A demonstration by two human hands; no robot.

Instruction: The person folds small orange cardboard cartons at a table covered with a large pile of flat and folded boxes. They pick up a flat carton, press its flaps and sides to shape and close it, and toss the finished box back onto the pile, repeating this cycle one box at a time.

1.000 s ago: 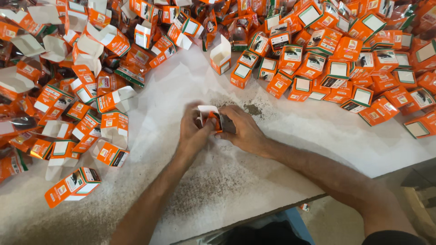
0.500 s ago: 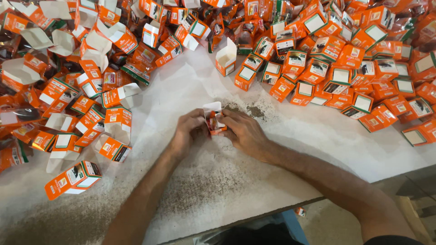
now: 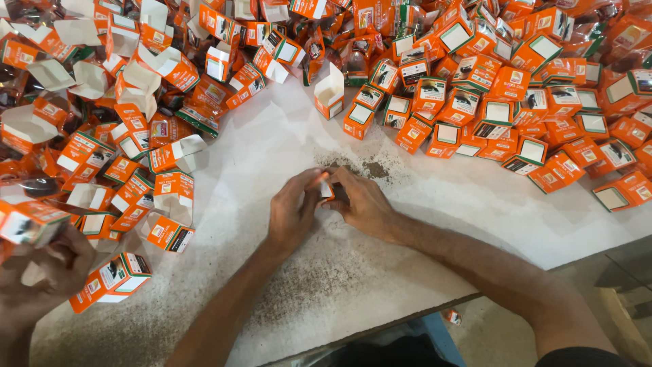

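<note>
My left hand (image 3: 291, 212) and my right hand (image 3: 361, 202) meet at the middle of a white table (image 3: 421, 211), fingers closed around one small orange and white carton (image 3: 327, 190). Only a corner of the carton shows between my fingertips; the rest is hidden by my fingers. Dark crumbs (image 3: 370, 168) lie on the table just beyond my hands.
Several closed orange cartons (image 3: 502, 102) are heaped at the back right, several open-flapped ones (image 3: 136, 136) at the left. One open carton (image 3: 330, 92) stands apart behind my hands. Another person's hand (image 3: 41, 278) holds a carton at the lower left. The table's front edge (image 3: 475, 292) runs diagonally.
My hands have closed tighter around the small carton, hiding more of it. Another person's hand has come into view at the lower left.
</note>
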